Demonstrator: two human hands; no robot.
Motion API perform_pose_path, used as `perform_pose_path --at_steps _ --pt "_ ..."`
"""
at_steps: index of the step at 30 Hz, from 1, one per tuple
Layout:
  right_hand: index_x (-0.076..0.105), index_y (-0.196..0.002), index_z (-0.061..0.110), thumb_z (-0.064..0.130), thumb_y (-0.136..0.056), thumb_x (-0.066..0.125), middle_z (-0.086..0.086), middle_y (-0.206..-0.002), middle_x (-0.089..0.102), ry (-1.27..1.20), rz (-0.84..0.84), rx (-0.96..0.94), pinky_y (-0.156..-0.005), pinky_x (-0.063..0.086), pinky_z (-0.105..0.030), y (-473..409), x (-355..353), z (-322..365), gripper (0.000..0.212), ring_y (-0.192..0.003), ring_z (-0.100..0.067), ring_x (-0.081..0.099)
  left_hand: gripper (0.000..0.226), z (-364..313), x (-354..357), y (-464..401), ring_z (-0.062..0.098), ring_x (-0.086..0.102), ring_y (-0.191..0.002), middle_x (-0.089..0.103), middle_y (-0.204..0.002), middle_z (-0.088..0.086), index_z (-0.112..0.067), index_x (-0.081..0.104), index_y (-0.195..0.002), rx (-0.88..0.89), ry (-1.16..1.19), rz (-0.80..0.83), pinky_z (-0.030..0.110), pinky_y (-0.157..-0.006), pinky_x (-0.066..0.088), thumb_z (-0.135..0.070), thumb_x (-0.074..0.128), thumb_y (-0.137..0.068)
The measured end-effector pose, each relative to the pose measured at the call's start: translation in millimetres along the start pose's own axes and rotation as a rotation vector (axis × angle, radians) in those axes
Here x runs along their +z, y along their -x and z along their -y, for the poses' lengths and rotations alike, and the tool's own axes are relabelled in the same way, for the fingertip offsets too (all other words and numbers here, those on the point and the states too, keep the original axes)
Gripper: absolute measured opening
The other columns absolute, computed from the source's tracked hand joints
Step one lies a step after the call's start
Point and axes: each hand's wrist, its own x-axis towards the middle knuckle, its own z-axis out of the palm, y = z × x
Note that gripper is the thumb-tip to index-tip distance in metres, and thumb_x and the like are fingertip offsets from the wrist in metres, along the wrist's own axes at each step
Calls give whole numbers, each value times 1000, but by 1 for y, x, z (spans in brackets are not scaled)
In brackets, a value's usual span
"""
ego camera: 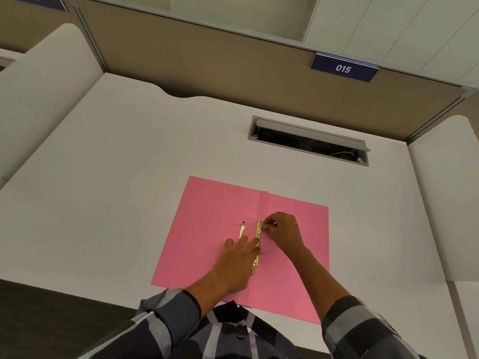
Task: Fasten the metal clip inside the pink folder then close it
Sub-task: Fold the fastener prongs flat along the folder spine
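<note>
**Pink folder open on desk, both hands at metal clip**

Pink folder (207,229) lies opened flat on the white desk (116,164), both covers spread, with its near edge close to the desk's front edge. The centre fold runs roughly from far to near.

Metal clip (259,234), brass-coloured, lies along the fold. Its bar runs lengthwise just right of the crease. 1 thin prong (242,230) lies on the left cover, just beside the bar and roughly parallel to it.

Left hand (237,265) rests palm down on the folder with fingers extended. 1 fingertip presses on the middle of the bar and another lies over the near end of the prong. The hand grasps nothing; it presses flat.

Right hand (283,233) sits on the right cover with fingertips pinched together at the far end of the bar. Whether they have hold of a slider or only touch the bar cannot be told.

Both plaid sleeves are rolled toward the elbow. Behind the folder, an open cable hatch (308,139) is set into the desk. A blue plate reading 015 (343,68) is fixed to the partition beyond.
</note>
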Motion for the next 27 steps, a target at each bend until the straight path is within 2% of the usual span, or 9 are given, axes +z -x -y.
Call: perform_pose_path --at_steps 5,12,27 --pt "80 -100 4 3 -90 71 -13 -99 76 70 40 -52 -82 59 -34 -8 -1 6 13 -85 -25 70 61 -2 -2 -1 30 35 -144 30 -164 2 -19 41 -153 -13 2 8 54 -109 37 -34 61 -98" --pt "79 -98 2 -3 -88 68 -14 -98 75 151 90 -141 -80 59 -35 -13 -1 10 15 -83 -27 69 60 -4 -1 0 30 37 -143 31 -163 3 -18 41 -152 -21 -8 -1 53 -108 39 -33 61 -98" --pt "78 -105 5 3 -92 68 -13 -102 73 310 173 -250 -82 59 -33 -21 -6 18 16 -87 -26 69 63 -4 4 -2 30 37 -143 32 -162 4 -17 40 -152 -33 -22 10 56 -109 40 -32 64 -96"
